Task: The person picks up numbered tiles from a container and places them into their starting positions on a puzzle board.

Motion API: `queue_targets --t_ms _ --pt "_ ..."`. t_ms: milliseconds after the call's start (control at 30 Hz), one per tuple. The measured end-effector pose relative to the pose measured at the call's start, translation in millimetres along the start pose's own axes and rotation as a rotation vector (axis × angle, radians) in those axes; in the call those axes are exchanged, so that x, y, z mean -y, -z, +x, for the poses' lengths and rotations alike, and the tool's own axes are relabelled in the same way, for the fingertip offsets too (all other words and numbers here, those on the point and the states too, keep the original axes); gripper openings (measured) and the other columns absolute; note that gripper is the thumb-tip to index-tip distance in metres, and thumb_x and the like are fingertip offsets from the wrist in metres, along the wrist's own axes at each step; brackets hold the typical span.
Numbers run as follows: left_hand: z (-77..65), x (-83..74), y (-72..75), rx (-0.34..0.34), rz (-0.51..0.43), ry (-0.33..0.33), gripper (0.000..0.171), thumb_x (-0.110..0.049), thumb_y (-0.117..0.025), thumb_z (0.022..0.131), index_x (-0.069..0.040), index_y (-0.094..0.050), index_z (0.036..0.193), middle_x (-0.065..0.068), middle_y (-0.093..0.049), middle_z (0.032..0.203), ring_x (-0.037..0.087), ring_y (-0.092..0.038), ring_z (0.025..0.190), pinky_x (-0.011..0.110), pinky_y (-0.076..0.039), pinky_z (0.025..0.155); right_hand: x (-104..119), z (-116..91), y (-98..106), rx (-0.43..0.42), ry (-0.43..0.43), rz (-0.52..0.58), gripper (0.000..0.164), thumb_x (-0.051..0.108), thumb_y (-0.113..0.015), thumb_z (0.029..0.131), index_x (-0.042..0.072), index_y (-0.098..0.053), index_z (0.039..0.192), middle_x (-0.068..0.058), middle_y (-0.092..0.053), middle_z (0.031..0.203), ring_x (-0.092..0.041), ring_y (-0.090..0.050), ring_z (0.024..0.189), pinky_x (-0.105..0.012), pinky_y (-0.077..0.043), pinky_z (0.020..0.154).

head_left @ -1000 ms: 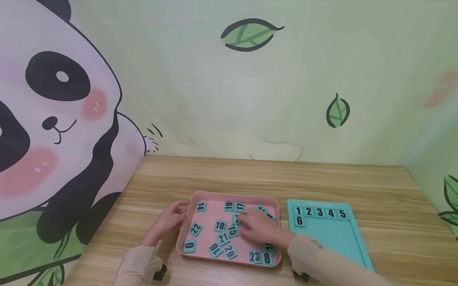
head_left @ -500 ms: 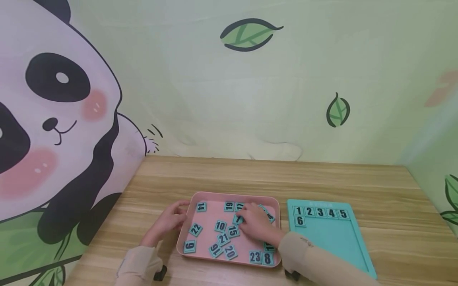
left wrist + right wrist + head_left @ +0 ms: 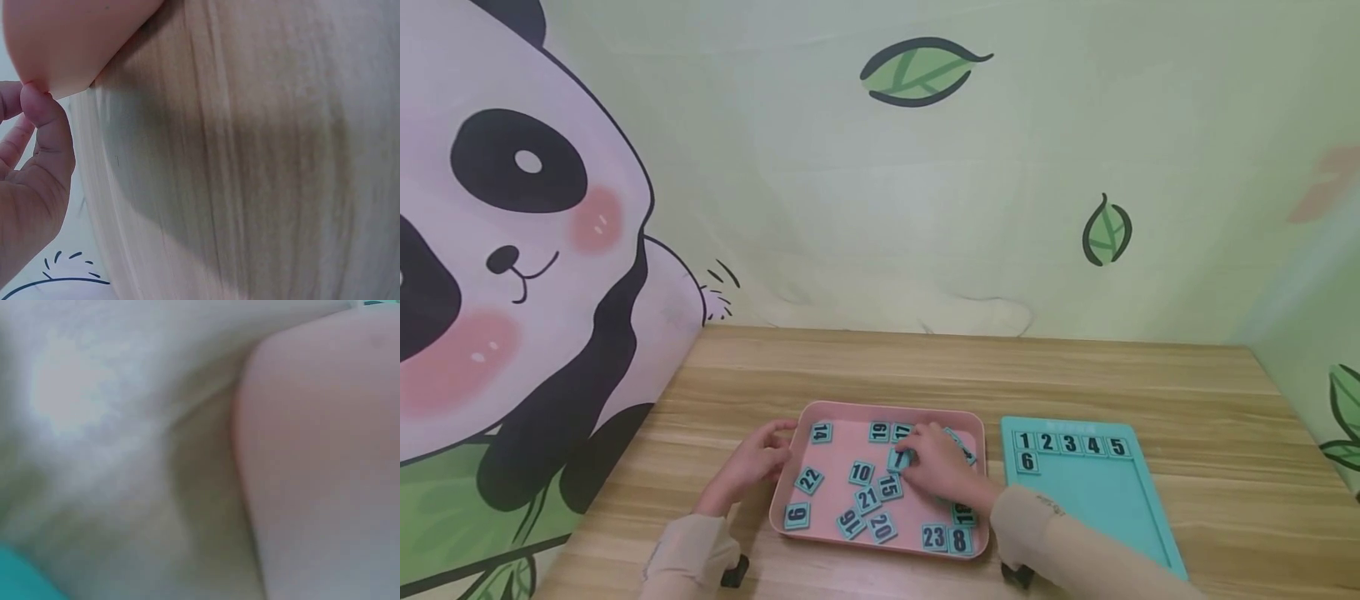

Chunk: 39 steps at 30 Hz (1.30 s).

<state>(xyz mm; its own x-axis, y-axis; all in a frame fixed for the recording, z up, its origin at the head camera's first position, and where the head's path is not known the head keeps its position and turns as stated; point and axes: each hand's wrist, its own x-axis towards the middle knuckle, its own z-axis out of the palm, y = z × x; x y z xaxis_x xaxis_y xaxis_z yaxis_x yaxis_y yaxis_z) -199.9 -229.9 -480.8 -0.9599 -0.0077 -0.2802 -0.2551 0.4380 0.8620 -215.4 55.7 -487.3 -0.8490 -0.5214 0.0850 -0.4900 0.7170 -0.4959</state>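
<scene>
Several teal number tiles lie scattered in a pink tray on the wooden table. Inside it, toward the right, my right hand pinches the 7 tile with its fingertips, beside the 17 tile and above the 15 tile. That hand covers part of the tiles at the tray's right. My left hand is at the tray's left rim; in the left wrist view, its thumb and a finger pinch the tray's edge. The right wrist view is blurred and shows no fingers.
Right of the tray lies a teal board, with tiles 1 to 5 along its top row and the 6 tile below the 1. A panda-and-leaf backdrop stands behind the table.
My right hand has shifted slightly left and up within the tray, and the 7 tile at its fingertips has turned a little. My left hand has stayed at the rim.
</scene>
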Motion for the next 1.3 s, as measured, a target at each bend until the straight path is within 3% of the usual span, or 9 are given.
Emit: queue_targets --t_ms 133,333,667,867,1300 --pt "0.0 -1.3 -0.1 -0.005 0.0 -0.001 0.044 0.003 -0.047 0.08 -0.007 -0.045 0.123 0.013 -0.049 0.088 0.016 -0.048 0.062 0.027 -0.043 0.053 2 -3 12 0.019 -0.024 0.112 0.033 0.022 -0.067 0.072 0.014 -0.065 0.104 0.003 -0.053 0.095 -0.012 -0.041 0.087 -0.028 -0.039 0.075" --pt "-1.4 -1.6 -0.4 -0.009 0.011 -0.002 0.045 0.003 -0.047 0.08 -0.007 -0.045 0.124 0.012 -0.049 0.087 0.016 -0.048 0.062 0.027 -0.043 0.053 3 -10 29 0.037 -0.056 0.188 0.033 0.02 -0.068 0.072 0.015 -0.064 0.104 0.001 -0.055 0.104 -0.016 -0.044 0.098 -0.038 -0.039 0.085" --pt "-2.1 -1.6 -0.2 -0.007 0.008 -0.007 0.045 0.003 -0.047 0.08 -0.007 -0.045 0.124 0.012 -0.048 0.086 0.016 -0.047 0.06 0.027 -0.042 0.052 -14 -27 65 0.043 -0.181 0.376 0.035 0.013 -0.068 0.071 0.014 -0.063 0.105 0.0 -0.055 0.102 -0.023 -0.049 0.099 -0.035 -0.046 0.078" --pt "-1.9 -2.2 -0.7 0.002 -0.004 -0.013 0.046 0.004 -0.046 0.079 -0.006 -0.044 0.124 0.011 -0.048 0.085 0.016 -0.045 0.057 0.026 -0.041 0.05 -33 -41 85 0.038 -0.17 0.348 0.03 0.008 -0.066 0.072 0.014 -0.063 0.102 -0.001 -0.054 0.098 -0.025 -0.047 0.094 -0.028 -0.043 0.066" --pt "-3.2 -4.1 -1.0 -0.006 0.003 0.011 0.046 0.003 -0.046 0.08 -0.007 -0.043 0.125 0.012 -0.048 0.087 0.016 -0.046 0.058 0.027 -0.04 0.051 -88 -69 110 0.038 -0.149 0.259 0.031 0.006 -0.064 0.074 0.008 -0.06 0.105 -0.005 -0.057 0.101 -0.025 -0.048 0.091 -0.028 -0.042 0.066"
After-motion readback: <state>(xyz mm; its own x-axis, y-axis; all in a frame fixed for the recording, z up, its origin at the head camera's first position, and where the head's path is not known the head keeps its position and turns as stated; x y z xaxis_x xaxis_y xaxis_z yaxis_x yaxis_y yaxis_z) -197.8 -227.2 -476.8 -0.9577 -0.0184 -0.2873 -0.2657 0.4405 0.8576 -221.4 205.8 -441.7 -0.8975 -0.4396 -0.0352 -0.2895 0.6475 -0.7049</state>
